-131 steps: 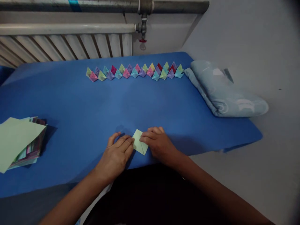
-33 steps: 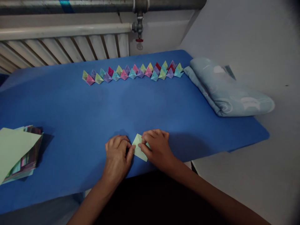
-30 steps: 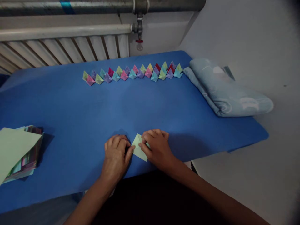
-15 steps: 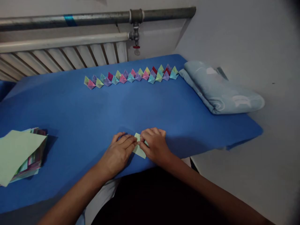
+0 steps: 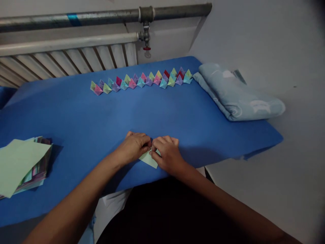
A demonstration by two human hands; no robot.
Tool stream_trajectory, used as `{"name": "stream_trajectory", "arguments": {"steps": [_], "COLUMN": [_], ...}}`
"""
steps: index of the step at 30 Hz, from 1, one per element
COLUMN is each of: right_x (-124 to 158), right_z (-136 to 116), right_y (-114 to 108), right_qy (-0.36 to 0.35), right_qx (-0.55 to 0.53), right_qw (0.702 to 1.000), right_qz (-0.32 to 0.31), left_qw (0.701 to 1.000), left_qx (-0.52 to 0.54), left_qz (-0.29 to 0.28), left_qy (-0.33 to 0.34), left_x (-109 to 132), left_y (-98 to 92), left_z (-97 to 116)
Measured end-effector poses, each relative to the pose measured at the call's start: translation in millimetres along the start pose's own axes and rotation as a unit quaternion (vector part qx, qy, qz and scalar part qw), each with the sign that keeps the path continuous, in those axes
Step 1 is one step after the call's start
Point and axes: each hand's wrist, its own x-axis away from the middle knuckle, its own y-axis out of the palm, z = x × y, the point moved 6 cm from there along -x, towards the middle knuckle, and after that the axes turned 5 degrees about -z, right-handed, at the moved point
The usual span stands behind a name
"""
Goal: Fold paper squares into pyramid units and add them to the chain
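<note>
Left hand (image 5: 134,145), right hand (image 5: 167,154), together on one pale green sheet (image 5: 149,160) at the blue surface (image 5: 101,118)'s near edge!
Fingers bent; whether they pinch, can't tell. One paper stack (image 5: 25,162) left, one folded blanket (image 5: 238,96) right, colourful folded shapes (image 5: 132,84) behind, too overlapped to count.

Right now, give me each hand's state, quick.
Left hand: curled over the pale green paper; whether it pinches cannot be told.
Right hand: curled at the same paper; pinching or pressing, cannot be told.
</note>
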Motion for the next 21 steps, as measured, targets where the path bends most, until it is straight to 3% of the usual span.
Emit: {"name": "stream_trajectory", "arguments": {"steps": [5, 8, 11, 16, 19, 21], "right_x": [4.0, 9.5, 16.4, 22.1, 25.7, 28.0], "right_z": [3.5, 14.0, 26.6, 35.8, 42.0, 47.8], "right_y": [-3.9, -13.1, -22.8, -25.8, -29.3, -31.2], "right_qy": [0.011, 0.026, 0.034, 0.034, 0.061, 0.112], "right_qx": [-0.036, -0.114, -0.192, -0.246, -0.316, -0.377], "right_qw": [0.999, 0.992, 0.974, 0.958, 0.933, 0.905], "right_qz": [0.001, 0.055, 0.119, 0.143, 0.163, 0.162], "left_qw": [0.997, 0.996, 0.996, 0.992, 0.97, 0.903], "left_qx": [-0.004, -0.013, 0.008, 0.049, 0.183, 0.361], "left_qz": [-0.046, -0.057, -0.056, -0.052, 0.015, 0.123], "left_qy": [-0.06, -0.066, -0.072, -0.106, -0.158, -0.196], "left_x": [-18.8, -24.4, -23.7, -9.0, 7.6, 22.4], "left_y": [-8.8, -13.2, -15.1, -9.5, -9.0, -11.2], "left_z": [-6.6, -4.0, -1.2, -4.7, -14.5, -23.1]}}
